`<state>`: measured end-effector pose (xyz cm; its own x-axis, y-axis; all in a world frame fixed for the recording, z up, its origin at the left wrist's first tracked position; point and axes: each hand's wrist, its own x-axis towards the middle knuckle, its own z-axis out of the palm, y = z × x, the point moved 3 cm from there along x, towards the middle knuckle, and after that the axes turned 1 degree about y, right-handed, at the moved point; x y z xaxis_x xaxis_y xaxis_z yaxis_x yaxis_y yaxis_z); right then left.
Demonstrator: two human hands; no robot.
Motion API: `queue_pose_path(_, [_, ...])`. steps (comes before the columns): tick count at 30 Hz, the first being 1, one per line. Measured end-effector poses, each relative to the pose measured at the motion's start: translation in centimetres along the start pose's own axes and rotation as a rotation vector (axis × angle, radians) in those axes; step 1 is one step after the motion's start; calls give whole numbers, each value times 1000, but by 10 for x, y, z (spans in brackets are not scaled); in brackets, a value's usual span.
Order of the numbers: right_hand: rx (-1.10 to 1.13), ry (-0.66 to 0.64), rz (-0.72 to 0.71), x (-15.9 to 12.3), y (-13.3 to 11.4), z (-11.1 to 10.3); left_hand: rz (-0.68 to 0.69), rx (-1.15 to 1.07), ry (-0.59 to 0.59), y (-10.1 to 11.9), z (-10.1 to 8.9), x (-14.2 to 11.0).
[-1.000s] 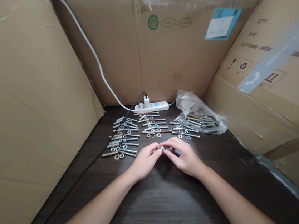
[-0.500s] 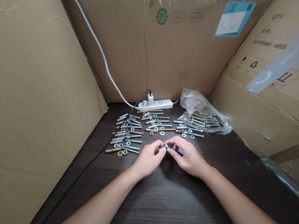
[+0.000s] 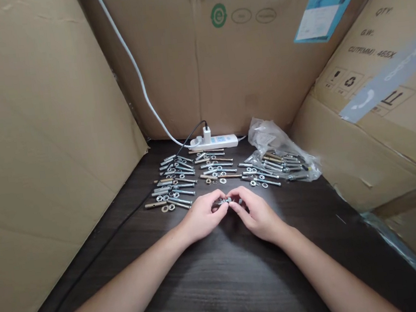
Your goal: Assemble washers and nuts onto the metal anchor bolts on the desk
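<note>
Near the table's middle my left hand (image 3: 204,216) and my right hand (image 3: 256,213) meet, fingertips almost touching. Between them is a short stretch of a silvery metal bolt (image 3: 223,202), lying roughly crosswise. The left fingers are closed on its shaft. My right thumb and fingertips pinch its right end, where a small nut-like piece (image 3: 229,200) shows. Most of the bolt is hidden by the fingers. Just beyond the hands lie groups of loose bolts (image 3: 184,191), metal sleeves (image 3: 155,205), nuts (image 3: 172,207) and washers (image 3: 223,181).
A clear plastic bag (image 3: 271,136) with more bolts lies at the back right. Behind the parts stands a white power strip (image 3: 225,141) with a charger (image 3: 207,135). A black cable (image 3: 101,243) crosses the left side of the dark table (image 3: 208,286). Cardboard boxes (image 3: 159,56) wall three sides.
Both hands stay together on the bolt, with only slight finger shifts. The whole view has moved a little, so the surroundings sit slightly higher and further left.
</note>
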<state>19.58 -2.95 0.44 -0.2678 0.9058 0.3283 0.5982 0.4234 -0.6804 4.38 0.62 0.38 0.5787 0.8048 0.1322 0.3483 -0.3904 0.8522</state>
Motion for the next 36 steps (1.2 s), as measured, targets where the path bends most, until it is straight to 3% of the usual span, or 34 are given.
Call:
queue_pose_path(13, [25, 72, -104, -2, -7, -1, -6, 15, -12, -2, 1, 0])
queue_pose_path(36, [-17, 18, 26, -3, -5, -3, 49, 133, -49, 4, 2, -4])
